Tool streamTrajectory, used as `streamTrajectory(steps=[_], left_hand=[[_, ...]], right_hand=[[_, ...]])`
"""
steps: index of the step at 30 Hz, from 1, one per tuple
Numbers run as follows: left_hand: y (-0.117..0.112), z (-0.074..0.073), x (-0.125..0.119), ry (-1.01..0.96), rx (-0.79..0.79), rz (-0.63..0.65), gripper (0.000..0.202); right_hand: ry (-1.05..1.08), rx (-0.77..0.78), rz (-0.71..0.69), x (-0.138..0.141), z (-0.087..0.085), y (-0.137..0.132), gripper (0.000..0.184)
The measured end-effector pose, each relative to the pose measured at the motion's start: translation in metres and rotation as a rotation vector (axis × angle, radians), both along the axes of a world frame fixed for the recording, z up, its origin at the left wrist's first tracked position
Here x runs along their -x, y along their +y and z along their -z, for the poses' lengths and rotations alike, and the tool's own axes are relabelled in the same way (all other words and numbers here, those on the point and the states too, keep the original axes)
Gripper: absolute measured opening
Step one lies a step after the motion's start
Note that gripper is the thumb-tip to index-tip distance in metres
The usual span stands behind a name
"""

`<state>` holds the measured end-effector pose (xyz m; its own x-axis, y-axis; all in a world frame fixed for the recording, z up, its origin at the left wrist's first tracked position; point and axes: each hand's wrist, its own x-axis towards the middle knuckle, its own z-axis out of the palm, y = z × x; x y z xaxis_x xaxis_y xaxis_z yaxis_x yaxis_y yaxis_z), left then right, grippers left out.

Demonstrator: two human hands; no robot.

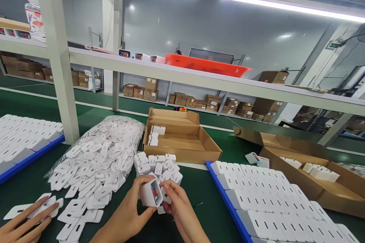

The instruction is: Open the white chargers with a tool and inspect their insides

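Observation:
My left hand [129, 212] is closed around a white charger block [149, 194] with a red and grey label on its face. My right hand [179, 207] pinches the same charger from its right side, fingertips against its edge. Both hands hover just in front of a small cluster of white chargers [158, 165] standing on the green table [199, 193]. A clear bag spilling flat white plastic tabs [97, 155] lies to the left of my left hand.
An open cardboard box [179, 136] with a few chargers sits behind the cluster. Blue trays of white chargers lie at right [273, 201] and far left [23, 140]. Another box [319, 174] stands at right. Another person's hand [25, 222] rests on loose tabs at bottom left. A white post [59, 64] rises at left.

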<state>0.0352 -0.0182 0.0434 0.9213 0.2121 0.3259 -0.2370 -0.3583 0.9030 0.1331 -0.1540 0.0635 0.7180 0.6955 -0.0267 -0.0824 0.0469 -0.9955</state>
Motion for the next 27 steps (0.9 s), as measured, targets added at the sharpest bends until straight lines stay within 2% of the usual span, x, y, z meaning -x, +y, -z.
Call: streamTrajectory(steps=[3,5,7,10,12,14,16,19,23,27], left_hand=[[-0.002,0.004,0.0,-0.058,-0.161,-0.035,0.05],[-0.006,0.004,0.0,-0.082,-0.243,-0.043,0.05],[-0.009,0.004,-0.001,-0.104,-0.319,-0.056,0.048],[-0.01,0.006,-0.001,-0.17,-0.427,-0.085,0.048],[-0.007,0.008,-0.001,-0.23,-0.516,-0.118,0.054],[-0.005,0.01,-0.001,-0.275,-0.612,-0.162,0.059],[-0.004,0.01,-0.002,-0.294,-0.701,-0.193,0.059],[-0.006,0.009,-0.003,-0.305,-0.788,-0.217,0.054],[-0.01,0.013,-0.004,-0.292,-0.839,-0.222,0.054],[-0.012,0.016,-0.003,-0.226,-0.833,-0.172,0.053]], right_hand=[[-0.06,0.018,-0.015,0.006,-0.001,-0.004,0.046],[-0.222,0.071,0.017,0.011,0.0,-0.007,0.046],[-0.478,0.137,0.136,0.016,0.001,-0.011,0.038],[-1.001,0.184,0.311,0.023,0.0,-0.016,0.025],[-1.313,0.174,0.356,0.027,-0.002,-0.017,0.02],[-1.506,0.209,0.382,0.03,-0.003,-0.016,0.014],[-1.592,0.279,0.399,0.033,-0.003,-0.014,0.007],[-1.636,0.391,0.376,0.035,-0.001,-0.013,0.009],[-1.61,0.481,0.209,0.033,-0.002,-0.015,0.014],[-1.529,0.445,0.087,0.031,-0.003,-0.018,0.015]])
